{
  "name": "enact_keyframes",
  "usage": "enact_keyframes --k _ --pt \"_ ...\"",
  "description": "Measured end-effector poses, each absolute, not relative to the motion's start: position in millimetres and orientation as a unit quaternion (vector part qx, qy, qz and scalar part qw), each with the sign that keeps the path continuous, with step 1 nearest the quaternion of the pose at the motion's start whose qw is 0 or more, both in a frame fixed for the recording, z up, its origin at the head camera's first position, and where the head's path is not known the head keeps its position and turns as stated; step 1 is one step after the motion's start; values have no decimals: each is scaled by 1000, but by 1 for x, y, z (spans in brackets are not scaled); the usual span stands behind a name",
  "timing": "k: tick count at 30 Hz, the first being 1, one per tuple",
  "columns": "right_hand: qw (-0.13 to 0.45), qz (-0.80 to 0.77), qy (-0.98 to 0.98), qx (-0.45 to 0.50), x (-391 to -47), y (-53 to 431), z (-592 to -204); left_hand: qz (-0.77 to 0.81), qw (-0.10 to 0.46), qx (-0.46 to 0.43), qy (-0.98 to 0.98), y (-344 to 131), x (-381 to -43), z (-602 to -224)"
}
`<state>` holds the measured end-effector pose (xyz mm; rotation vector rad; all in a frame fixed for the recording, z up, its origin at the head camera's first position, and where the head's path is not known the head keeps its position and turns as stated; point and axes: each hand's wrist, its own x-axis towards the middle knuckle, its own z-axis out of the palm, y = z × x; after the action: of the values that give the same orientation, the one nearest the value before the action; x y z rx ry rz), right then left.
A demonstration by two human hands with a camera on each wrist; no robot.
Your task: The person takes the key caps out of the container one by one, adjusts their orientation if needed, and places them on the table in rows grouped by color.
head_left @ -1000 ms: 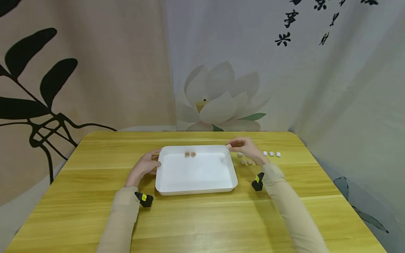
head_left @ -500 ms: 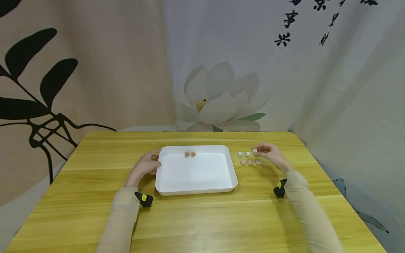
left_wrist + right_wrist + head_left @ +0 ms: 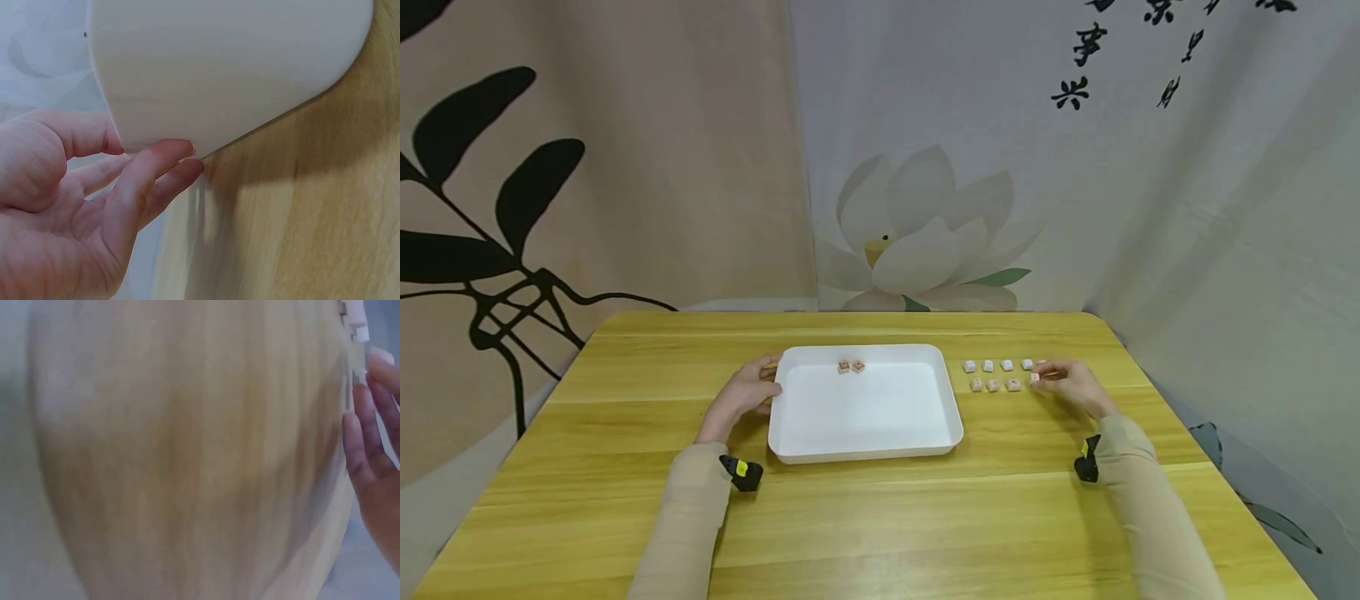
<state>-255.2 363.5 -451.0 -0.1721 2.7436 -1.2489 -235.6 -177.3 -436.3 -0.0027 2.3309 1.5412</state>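
A shallow white tray (image 3: 865, 421) lies on the table. My left hand (image 3: 748, 392) grips its left side; in the left wrist view, thumb and fingers hold the tray's wall (image 3: 206, 81). Two tan keycap-like blocks (image 3: 858, 366) sit inside, near the far rim. To the tray's right, my right hand (image 3: 1071, 386) pinches a small pale pinkish block (image 3: 1034, 377) at the right end of a front row of similar beige blocks (image 3: 993, 386). Behind runs a row of white blocks (image 3: 1007, 365), its right end partly hidden by my fingers. The right wrist view is blurred.
The wooden table (image 3: 880, 533) extends toward me in front of the tray. A printed curtain (image 3: 925, 100) hangs directly behind its far edge. Dark wrist cameras (image 3: 1087, 459) are strapped to both sleeves.
My right hand has moved right and nearer from the tray's far right corner, past the white row, to the front row's end, carrying the pinkish block. The left hand and tray have stayed put.
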Motion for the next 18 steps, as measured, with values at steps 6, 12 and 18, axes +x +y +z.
enact_keyframes --k 6,12,18 --pt "68 -373 924 -47 -257 361 -453 543 171 -1 822 -177 -235 -436" --pt "69 -353 932 -42 -259 358 -452 546 168 -1 821 -177 -234 -436" --pt "76 -354 931 -45 -258 358 -449 545 169 -1 821 -177 -235 -436"
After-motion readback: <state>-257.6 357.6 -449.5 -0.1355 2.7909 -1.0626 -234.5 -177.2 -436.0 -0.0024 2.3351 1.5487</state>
